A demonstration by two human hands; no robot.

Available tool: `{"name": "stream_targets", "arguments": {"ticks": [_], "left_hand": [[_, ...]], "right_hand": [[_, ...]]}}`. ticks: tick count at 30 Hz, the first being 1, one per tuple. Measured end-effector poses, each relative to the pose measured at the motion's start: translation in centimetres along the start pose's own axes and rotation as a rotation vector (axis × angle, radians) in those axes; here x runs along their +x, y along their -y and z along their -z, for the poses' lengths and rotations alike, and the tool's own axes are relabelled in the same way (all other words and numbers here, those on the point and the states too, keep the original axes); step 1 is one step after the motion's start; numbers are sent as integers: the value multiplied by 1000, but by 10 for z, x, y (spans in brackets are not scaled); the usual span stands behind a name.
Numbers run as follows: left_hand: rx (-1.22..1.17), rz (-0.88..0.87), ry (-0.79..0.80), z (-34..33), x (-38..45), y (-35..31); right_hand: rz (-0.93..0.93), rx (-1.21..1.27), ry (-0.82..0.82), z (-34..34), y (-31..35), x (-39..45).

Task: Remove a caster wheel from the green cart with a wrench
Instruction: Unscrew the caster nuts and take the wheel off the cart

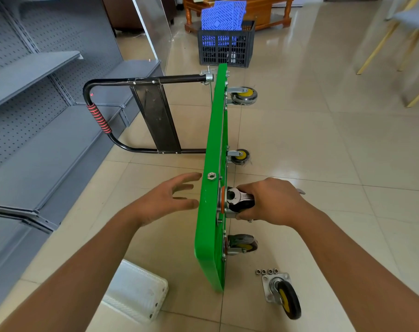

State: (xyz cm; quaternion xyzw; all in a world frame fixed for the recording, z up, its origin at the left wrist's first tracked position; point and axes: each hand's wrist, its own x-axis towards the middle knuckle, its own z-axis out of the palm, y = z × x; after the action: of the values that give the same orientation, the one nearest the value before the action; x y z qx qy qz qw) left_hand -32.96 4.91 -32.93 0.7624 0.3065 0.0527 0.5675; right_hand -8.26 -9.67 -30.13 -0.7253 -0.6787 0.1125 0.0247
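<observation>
The green cart (207, 224) stands on its side edge on the tiled floor, with its black handle (132, 116) folded out to the left. Three casters stay on its underside: a far one (243, 95), a middle one (239, 156) and a near one (242, 244). My right hand (273, 202) grips a fourth caster wheel (242, 206) at the underside, together with a silver wrench (237, 194) whose ring end lies by the mounting plate. My left hand (172, 196) hovers open, fingers spread, at the deck's top face. A loose nut (211, 175) sits on the cart's upper edge.
A detached caster (284, 295) lies on the floor at the near right, with several nuts (266, 271) in a row beside it. A white tray (136, 291) lies near left. Grey shelving (36, 104) lines the left side. A dark crate (226, 46) holding blue tiles stands behind the cart.
</observation>
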Motion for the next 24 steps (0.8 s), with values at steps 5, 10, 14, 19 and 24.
{"name": "stream_targets", "arguments": {"ticks": [5, 10, 14, 19, 24], "left_hand": [[-9, -27, 31, -5, -3, -8], [-8, -41, -11, -10, -2, -5], [107, -79, -6, -6, 0, -3], [478, -168, -38, 25, 13, -27], [901, -231, 82, 42, 31, -85]], "right_hand": [[-7, -12, 3, -2, -1, 0], [1, -39, 2, 0, 2, -1], [12, -43, -5, 0, 3, -2], [14, -54, -17, -1, 4, -3], [15, -57, -24, 1, 7, -3]]}}
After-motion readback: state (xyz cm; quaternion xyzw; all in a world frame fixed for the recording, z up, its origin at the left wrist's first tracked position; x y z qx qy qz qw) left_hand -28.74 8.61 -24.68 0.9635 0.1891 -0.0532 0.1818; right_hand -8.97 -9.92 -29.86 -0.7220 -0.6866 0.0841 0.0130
